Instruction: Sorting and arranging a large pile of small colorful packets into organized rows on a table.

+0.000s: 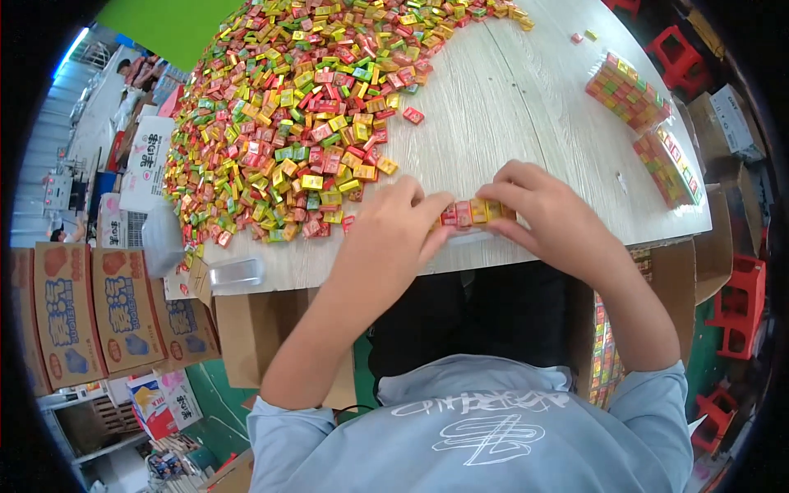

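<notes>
Near the table's front edge, my left hand [393,220] and my right hand [538,212] close on the two ends of a short row of small wrapped packets [467,214], red, orange and yellow. A pale strip shows beneath the row; whether it is a clear tray I cannot make out. My fingers partly cover the end packets. A large heap of loose packets [308,123] in red, yellow, orange and green spreads beyond my left hand. One red packet [413,116] lies apart from it.
At the right stand two blocks of stacked packets [628,92] [667,168]. Clear plastic boxes [236,273] sit at the table's left edge. Cartons [123,308] are stacked left; an open carton [670,283] filled with packets is below right. Red stools [738,306] stand beyond.
</notes>
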A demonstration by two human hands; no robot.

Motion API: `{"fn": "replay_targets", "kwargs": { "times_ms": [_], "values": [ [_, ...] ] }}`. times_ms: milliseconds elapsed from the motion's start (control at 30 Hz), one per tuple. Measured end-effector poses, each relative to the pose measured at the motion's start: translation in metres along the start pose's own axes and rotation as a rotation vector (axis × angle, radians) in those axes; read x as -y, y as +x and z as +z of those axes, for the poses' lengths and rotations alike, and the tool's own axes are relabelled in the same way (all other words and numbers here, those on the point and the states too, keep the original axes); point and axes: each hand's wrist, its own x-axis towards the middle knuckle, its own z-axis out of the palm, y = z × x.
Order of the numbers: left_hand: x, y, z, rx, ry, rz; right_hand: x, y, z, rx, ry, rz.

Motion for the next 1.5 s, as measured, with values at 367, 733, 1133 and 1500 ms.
{"fn": "replay_targets", "kwargs": {
  "times_ms": [367,733,1133,1500],
  "values": [
    [-0.005,-0.068,0.057,-0.344,0.263,-0.063,0.014,-0.024,0.036,-0.168,-0.117,-0.071],
    [-0.004,-0.082,0.073,-0.448,0.322,-0.159,0.021,-0.031,0.045,-0.231,-0.139,-0.032],
    [0.006,-0.078,0.056,-0.410,0.190,-0.113,0.024,-0.022,0.033,-0.149,-0.129,0.001],
    [0.019,-0.068,0.035,-0.266,-0.113,-0.147,0.022,-0.042,0.059,-0.179,-0.311,0.018]
  ]
}}
